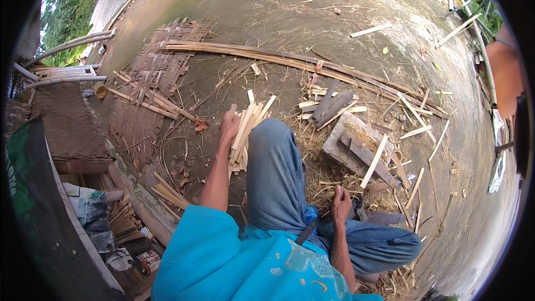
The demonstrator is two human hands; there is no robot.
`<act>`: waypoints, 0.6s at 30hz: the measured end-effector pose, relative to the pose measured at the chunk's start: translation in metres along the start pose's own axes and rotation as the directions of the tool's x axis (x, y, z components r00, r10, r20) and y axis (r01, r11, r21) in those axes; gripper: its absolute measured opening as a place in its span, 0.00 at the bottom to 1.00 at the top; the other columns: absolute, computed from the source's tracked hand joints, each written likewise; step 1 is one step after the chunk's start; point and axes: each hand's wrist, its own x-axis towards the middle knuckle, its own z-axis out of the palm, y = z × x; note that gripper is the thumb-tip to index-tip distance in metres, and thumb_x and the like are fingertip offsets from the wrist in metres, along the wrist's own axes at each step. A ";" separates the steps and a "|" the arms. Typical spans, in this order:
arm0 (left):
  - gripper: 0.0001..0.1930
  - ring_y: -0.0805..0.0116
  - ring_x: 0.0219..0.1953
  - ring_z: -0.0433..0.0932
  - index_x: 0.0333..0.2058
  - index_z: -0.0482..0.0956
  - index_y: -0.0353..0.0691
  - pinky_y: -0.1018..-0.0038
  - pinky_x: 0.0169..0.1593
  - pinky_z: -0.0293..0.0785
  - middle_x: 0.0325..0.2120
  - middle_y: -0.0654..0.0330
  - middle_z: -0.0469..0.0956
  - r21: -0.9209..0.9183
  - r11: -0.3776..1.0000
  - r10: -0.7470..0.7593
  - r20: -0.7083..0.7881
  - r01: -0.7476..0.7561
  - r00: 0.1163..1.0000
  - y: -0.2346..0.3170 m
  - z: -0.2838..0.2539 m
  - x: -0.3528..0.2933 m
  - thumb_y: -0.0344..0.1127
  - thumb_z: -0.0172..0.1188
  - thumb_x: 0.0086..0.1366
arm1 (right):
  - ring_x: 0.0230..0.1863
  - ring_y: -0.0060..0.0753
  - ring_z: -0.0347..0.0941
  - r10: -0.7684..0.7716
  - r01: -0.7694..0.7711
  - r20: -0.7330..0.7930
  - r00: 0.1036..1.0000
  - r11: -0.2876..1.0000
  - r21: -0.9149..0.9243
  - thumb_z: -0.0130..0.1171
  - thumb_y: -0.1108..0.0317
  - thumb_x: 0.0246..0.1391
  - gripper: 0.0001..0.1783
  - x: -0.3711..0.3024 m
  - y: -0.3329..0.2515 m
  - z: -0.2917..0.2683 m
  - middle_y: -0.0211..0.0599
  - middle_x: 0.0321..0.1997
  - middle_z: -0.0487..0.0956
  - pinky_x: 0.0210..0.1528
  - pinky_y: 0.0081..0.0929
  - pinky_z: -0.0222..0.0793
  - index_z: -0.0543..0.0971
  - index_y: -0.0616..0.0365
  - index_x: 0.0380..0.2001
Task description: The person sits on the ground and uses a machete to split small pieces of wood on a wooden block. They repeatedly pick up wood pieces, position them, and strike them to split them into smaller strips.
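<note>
At the left side of my raised knee, my left hand (pixel 228 128) is closed at the edge of a bundle of pale split bamboo strips (pixel 249 131). The strips stand roughly lengthwise, their far ends fanned out unevenly. My right hand (pixel 341 207) is low beside my other, folded leg, its fingers curled; what they hold, if anything, is hard to make out. Just beyond it, a single pale strip (pixel 374 161) leans across a worn block (pixel 340 144), next to a dark brown piece of bamboo (pixel 368 159).
Long split bamboo lengths (pixel 267 54) lie across the ground ahead. A short pile of strips (pixel 329 103) sits behind the block, among shavings. Torn woven matting (pixel 167 56) spreads at the left. More strips (pixel 170 194) lie near my left elbow, beside a low ledge (pixel 139 198).
</note>
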 end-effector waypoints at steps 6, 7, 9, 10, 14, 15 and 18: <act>0.37 0.43 0.63 0.73 0.70 0.61 0.35 0.60 0.65 0.68 0.61 0.38 0.73 0.151 0.986 -0.055 -0.150 0.077 0.987 -0.046 0.002 0.009 0.49 0.59 0.69 | 0.25 0.21 0.55 -0.019 0.020 0.018 1.000 0.999 -0.039 0.57 0.51 0.70 0.28 0.000 0.009 0.008 0.27 0.19 0.61 0.28 0.27 0.55 0.68 0.62 0.22; 0.38 0.42 0.64 0.72 0.70 0.60 0.36 0.60 0.66 0.67 0.62 0.37 0.72 0.166 0.982 -0.057 -0.190 0.090 0.980 -0.043 0.001 0.012 0.50 0.59 0.68 | 0.25 0.21 0.56 -0.037 0.038 0.012 0.999 0.997 -0.065 0.57 0.51 0.70 0.28 -0.001 0.010 0.007 0.27 0.19 0.62 0.28 0.27 0.55 0.68 0.62 0.22; 0.41 0.42 0.67 0.70 0.72 0.58 0.36 0.59 0.68 0.66 0.64 0.37 0.70 0.200 0.972 -0.063 -0.275 0.121 0.959 -0.038 -0.010 0.020 0.52 0.61 0.67 | 0.25 0.22 0.56 -0.019 0.022 0.040 0.999 0.996 -0.085 0.58 0.51 0.69 0.28 -0.002 0.012 0.008 0.28 0.19 0.64 0.28 0.27 0.56 0.67 0.61 0.22; 0.42 0.42 0.66 0.70 0.72 0.57 0.36 0.59 0.67 0.66 0.64 0.37 0.70 0.172 0.981 -0.036 -0.283 0.088 0.958 -0.024 -0.003 0.024 0.53 0.60 0.67 | 0.26 0.23 0.57 -0.057 0.057 0.002 0.998 0.990 -0.129 0.62 0.52 0.66 0.25 -0.004 0.008 -0.002 0.28 0.22 0.65 0.29 0.27 0.58 0.69 0.60 0.24; 0.35 0.54 0.58 0.79 0.69 0.63 0.33 0.63 0.61 0.72 0.57 0.42 0.78 -0.094 0.985 0.132 -0.118 -0.143 0.984 0.058 -0.028 0.003 0.51 0.59 0.73 | 0.28 0.27 0.62 -0.090 0.063 -0.232 0.968 0.991 -0.121 0.69 0.56 0.60 0.20 -0.001 -0.028 -0.029 0.30 0.25 0.69 0.34 0.30 0.64 0.72 0.59 0.35; 0.33 0.56 0.58 0.78 0.68 0.65 0.34 0.64 0.62 0.72 0.57 0.46 0.79 -0.133 0.973 0.182 -0.075 -0.191 0.980 0.079 -0.037 -0.004 0.50 0.58 0.74 | 0.32 0.32 0.68 -0.106 0.067 -0.295 0.950 0.988 -0.140 0.70 0.57 0.59 0.20 0.011 -0.031 -0.041 0.36 0.30 0.72 0.38 0.34 0.67 0.73 0.60 0.38; 0.30 0.57 0.63 0.74 0.64 0.73 0.37 0.65 0.65 0.67 0.59 0.47 0.77 -0.043 0.928 0.371 0.041 -0.369 0.928 0.174 -0.045 -0.047 0.53 0.58 0.74 | 0.37 0.46 0.75 -0.049 -0.050 -0.405 0.913 0.972 -0.229 0.71 0.59 0.56 0.23 0.048 -0.028 -0.067 0.45 0.37 0.76 0.43 0.44 0.70 0.73 0.62 0.43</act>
